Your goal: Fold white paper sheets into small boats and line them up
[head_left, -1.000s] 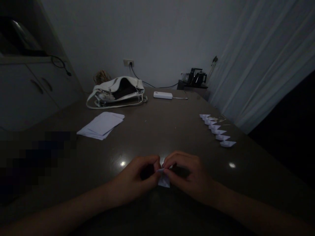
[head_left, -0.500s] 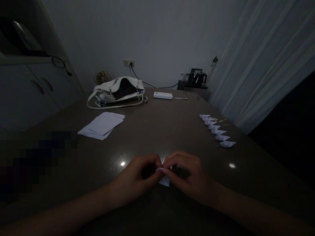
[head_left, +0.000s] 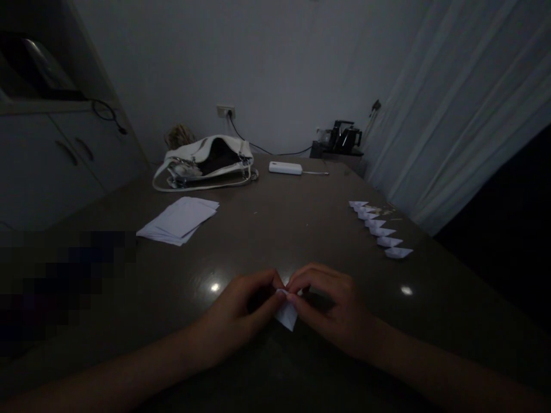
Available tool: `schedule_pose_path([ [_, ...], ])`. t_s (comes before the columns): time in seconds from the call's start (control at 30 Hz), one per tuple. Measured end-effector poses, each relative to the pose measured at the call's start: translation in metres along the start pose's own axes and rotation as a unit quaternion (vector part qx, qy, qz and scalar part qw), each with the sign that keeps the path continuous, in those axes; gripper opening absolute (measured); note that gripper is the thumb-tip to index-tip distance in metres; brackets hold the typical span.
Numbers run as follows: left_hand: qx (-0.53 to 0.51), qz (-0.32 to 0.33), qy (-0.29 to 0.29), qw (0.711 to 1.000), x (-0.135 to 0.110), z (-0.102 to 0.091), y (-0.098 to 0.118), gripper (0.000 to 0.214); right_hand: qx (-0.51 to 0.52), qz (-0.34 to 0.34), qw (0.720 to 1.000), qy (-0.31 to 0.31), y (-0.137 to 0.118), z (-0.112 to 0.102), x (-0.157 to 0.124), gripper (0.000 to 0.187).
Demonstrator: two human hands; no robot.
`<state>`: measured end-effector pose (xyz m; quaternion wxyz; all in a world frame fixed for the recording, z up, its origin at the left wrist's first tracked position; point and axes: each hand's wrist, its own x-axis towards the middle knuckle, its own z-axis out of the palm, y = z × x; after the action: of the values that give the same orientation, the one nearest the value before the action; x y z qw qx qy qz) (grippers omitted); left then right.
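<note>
A small folded piece of white paper (head_left: 286, 315) is pinched between both hands above the near part of the table, its lower corner pointing down toward me. My left hand (head_left: 245, 304) grips its upper left edge between thumb and forefinger. From the other side, my right hand (head_left: 329, 301) pinches the upper right edge, the two sets of fingertips almost touching. The fingers cover the paper's top. Off to the right, several folded paper boats (head_left: 382, 232) stand in a slanting row. On the left lies a loose stack of white paper sheets (head_left: 183, 219).
An open white handbag (head_left: 206, 160) rests at the table's back left. Right of it lies a white power bank (head_left: 285, 167) with a short strap. A black kettle (head_left: 349, 138) stands beyond the far edge, near a white curtain (head_left: 447, 103). Cabinets (head_left: 77, 155) line the left side.
The folded paper has tilted slightly, and more of its lower part shows below the fingers. Both hands have barely shifted and keep their pinch.
</note>
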<state>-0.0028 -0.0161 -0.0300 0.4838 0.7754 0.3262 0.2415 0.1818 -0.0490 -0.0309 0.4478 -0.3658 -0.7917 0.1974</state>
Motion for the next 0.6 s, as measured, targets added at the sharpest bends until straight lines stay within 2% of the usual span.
schedule_pose_path([
  [0.17,-0.011,-0.016,0.036,0.999,0.001,-0.004,0.003,0.020,0.038,0.096,0.995,-0.012,0.003,-0.001,0.002,0.007],
  [0.3,-0.036,-0.048,0.070,0.996,0.004,-0.007,0.005,0.018,0.057,0.140,0.987,-0.055,0.010,0.001,0.003,0.011],
  [0.43,-0.071,-0.047,0.055,0.995,0.004,-0.006,0.005,0.022,0.089,0.147,0.984,-0.054,0.011,0.002,0.002,0.012],
  [0.6,-0.058,-0.052,0.050,0.996,0.004,-0.004,0.002,0.019,0.094,0.111,0.989,-0.021,0.007,0.003,0.001,0.009],
])
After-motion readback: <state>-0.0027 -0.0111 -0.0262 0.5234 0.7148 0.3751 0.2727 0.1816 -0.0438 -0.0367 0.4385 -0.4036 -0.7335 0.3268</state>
